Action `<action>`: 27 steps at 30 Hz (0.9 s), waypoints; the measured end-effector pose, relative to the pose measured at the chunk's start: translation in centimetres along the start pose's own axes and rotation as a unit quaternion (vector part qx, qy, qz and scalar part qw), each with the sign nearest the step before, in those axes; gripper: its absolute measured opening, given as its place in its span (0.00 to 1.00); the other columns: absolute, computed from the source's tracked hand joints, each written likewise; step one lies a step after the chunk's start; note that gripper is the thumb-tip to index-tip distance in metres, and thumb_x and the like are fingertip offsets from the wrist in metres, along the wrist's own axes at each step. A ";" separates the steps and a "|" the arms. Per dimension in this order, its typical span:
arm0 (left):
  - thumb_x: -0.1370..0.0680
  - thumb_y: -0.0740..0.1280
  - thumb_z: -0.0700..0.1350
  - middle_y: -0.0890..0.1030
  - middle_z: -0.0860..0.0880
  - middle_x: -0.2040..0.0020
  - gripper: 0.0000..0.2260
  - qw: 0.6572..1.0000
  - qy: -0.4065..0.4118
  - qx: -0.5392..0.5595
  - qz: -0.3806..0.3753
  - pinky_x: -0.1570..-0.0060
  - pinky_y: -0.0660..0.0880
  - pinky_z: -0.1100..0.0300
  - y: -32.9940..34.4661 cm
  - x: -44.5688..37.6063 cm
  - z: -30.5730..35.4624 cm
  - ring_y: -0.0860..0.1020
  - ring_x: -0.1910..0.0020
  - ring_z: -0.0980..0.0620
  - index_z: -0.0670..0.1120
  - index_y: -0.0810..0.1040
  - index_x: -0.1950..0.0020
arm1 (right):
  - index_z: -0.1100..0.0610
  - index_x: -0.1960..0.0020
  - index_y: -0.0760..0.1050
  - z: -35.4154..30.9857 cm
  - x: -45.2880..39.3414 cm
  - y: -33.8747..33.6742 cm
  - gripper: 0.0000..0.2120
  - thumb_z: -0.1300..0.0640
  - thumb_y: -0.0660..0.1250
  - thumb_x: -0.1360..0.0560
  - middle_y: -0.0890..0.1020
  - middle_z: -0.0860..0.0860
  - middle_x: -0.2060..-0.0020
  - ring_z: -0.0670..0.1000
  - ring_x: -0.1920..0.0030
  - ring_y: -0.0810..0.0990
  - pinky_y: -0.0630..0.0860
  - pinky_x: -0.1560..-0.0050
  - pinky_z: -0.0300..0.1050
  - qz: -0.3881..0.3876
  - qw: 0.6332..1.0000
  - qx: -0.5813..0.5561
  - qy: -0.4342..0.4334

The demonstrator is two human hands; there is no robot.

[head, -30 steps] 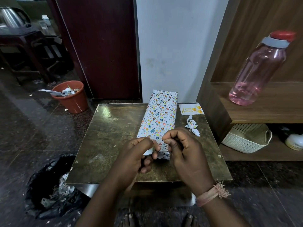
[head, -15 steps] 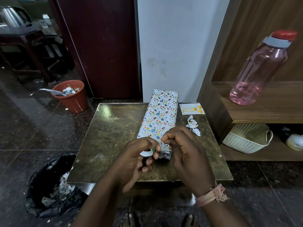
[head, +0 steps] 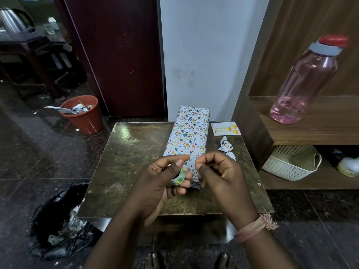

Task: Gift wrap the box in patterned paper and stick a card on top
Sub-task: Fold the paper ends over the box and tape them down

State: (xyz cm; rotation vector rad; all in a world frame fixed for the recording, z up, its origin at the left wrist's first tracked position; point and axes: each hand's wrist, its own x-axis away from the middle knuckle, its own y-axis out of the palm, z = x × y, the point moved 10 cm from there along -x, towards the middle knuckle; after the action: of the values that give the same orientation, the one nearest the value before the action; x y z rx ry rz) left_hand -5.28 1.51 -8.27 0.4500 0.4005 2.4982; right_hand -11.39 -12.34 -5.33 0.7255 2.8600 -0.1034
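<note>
At left on the dark stone floor sit a black rubbish bag [head: 56, 226] and an orange bin [head: 83, 115]. The brown surface [head: 124, 171] at centre carries the wrapped box [head: 189, 136] lying lengthwise, with a birthday card [head: 225, 129] and paper scraps [head: 226, 148] to its right. A pink bottle [head: 305, 82] stands on the shelf at right. The left hand [head: 165, 181] curls around a tape roll [head: 177, 177]; the right hand [head: 219, 171] pinches its fingertips together just beside it, over the box's near end.

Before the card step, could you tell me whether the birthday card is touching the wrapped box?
Apart. In the head view the birthday card lies flat on the table to the right of the wrapped box, with a strip of bare tabletop between them.
</note>
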 end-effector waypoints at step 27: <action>0.29 0.73 0.39 0.84 0.37 0.43 0.13 0.994 -0.086 0.004 -0.061 0.53 0.82 0.58 0.2 0.4 -1.8 0.85 0.50 0.46 0.39 0.78 0.47 | 0.57 0.53 0.77 -0.1 -0.8 -1.2 0.08 0.69 0.66 0.21 0.78 0.53 0.63 0.49 0.66 0.75 0.72 0.65 0.45 0.013 0.999 -0.010 -0.031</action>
State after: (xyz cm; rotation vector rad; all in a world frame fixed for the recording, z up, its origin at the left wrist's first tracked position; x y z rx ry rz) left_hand -6.39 1.30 -9.73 0.6188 0.3579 2.3200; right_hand -11.30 -13.75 -5.06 0.7431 2.7876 -0.0914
